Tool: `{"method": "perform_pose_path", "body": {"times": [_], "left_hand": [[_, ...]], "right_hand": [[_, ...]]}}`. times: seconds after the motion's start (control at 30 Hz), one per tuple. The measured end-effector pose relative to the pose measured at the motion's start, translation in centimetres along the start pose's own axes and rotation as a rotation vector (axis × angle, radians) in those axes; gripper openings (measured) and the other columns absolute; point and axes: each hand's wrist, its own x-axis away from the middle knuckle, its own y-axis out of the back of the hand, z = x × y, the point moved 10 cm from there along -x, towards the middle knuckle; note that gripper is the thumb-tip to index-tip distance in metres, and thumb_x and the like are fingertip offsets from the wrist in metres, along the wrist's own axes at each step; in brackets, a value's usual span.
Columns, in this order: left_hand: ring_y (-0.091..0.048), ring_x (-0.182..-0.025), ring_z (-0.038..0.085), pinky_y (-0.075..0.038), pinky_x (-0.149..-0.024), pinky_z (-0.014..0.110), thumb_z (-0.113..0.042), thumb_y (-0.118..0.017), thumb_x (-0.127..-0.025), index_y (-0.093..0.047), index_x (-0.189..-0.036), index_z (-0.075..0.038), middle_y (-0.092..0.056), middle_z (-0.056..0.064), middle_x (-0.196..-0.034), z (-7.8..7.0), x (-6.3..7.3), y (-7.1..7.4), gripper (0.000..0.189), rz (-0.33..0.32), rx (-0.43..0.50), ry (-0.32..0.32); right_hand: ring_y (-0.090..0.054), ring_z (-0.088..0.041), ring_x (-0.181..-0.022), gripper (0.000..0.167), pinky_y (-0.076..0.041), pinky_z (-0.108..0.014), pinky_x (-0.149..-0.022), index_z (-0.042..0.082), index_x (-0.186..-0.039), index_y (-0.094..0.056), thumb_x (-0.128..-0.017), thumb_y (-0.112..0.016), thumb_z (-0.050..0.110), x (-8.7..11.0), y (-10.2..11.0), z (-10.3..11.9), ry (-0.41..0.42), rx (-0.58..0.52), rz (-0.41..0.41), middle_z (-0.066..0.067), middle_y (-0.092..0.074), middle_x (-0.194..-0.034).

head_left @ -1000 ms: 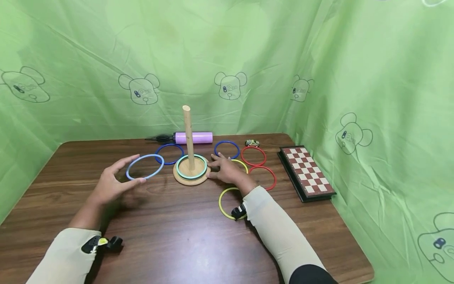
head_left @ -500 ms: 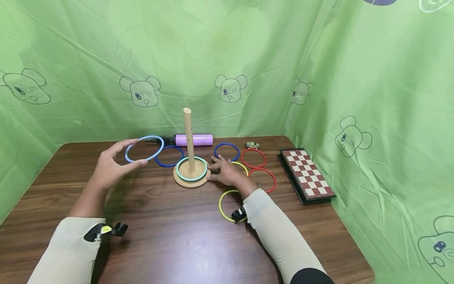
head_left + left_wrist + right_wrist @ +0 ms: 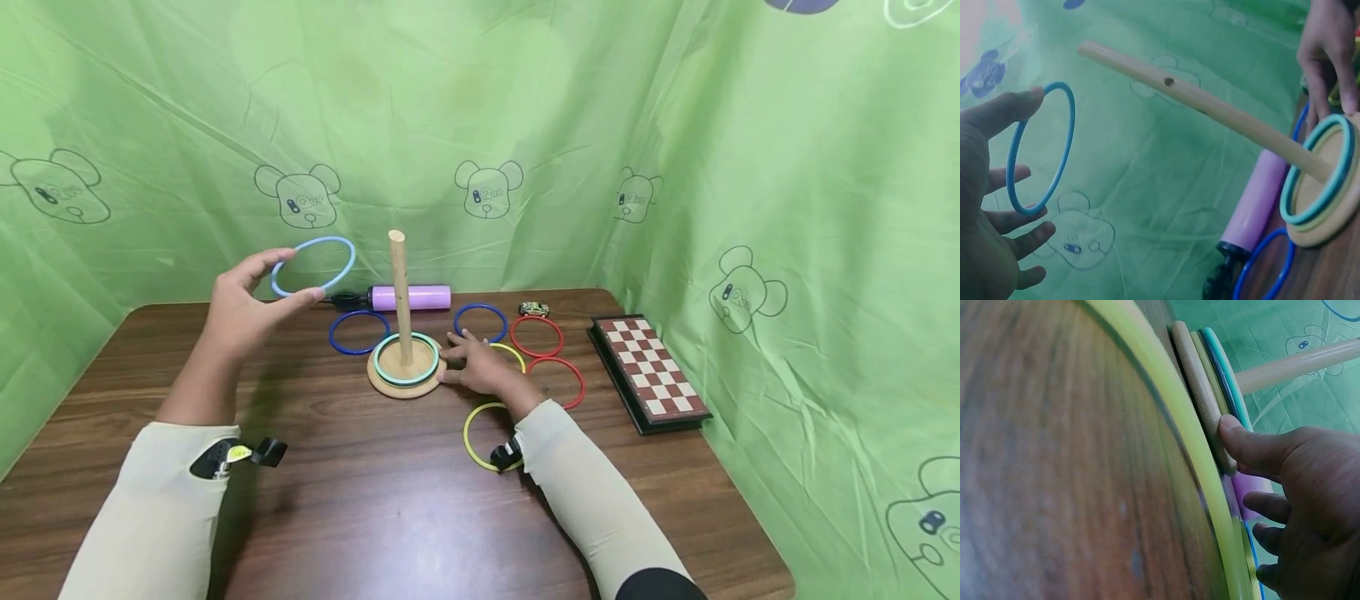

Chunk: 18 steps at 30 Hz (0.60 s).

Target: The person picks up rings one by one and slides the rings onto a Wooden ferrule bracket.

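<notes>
In the head view my left hand (image 3: 243,308) pinches a light blue ring (image 3: 327,239) between thumb and fingers, held in the air left of the wooden peg (image 3: 401,292). The left wrist view shows this ring beside the peg, not around it. My right hand (image 3: 483,367) is at the right edge of the stand's round wooden base (image 3: 405,392), its thumb and a finger gripping the rim. Around the peg's foot lie a teal ring (image 3: 1229,365), a dark blue one just beneath and a yellow one (image 3: 1202,356) lower down.
Blue rings lie left (image 3: 360,353) and right of the stand. Red rings (image 3: 536,357) and yellow rings (image 3: 467,437) are near my right arm. A purple hand pump (image 3: 411,297) lies behind the peg. A toy car (image 3: 534,309) and a folded chessboard (image 3: 652,362) are farther right.
My left hand has risen with the light blue ring, from low over the table to near the height of the peg's top. The right hand stays at the base.
</notes>
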Motion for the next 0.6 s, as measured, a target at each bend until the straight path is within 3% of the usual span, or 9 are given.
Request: {"method": "perform_pose_path", "body": {"times": [0.23, 0.6], "left_hand": [[-0.056, -0.140, 0.003, -0.036, -0.133, 0.042, -0.019, -0.098, -0.082, -0.072, -0.143, -0.013, -0.069, 0.012, -0.150, -2.2, -1.2, -0.2, 0.066, -0.016, 0.014, -0.013], [-0.054, -0.152, 0.017, -0.034, -0.134, 0.036, -0.019, -0.096, -0.084, -0.074, -0.139, -0.008, -0.069, 0.013, -0.146, -6.4, -2.3, -1.5, 0.060, -0.017, 0.085, -0.076]], "right_hand": [[-0.013, -0.039, -0.172, 0.058, -0.009, -0.064, -0.138, 0.017, -0.153, -0.065, -0.101, -0.080, 0.038, -0.1, 0.0, 0.2, 0.001, 0.014, -0.005, -0.010, -0.036, -0.179], [-0.013, -0.040, -0.172, 0.058, -0.007, -0.064, -0.138, 0.017, -0.154, -0.064, -0.101, -0.080, 0.037, 0.2, 0.1, 0.4, 0.001, 0.023, 0.004, -0.010, -0.037, -0.178]]}}
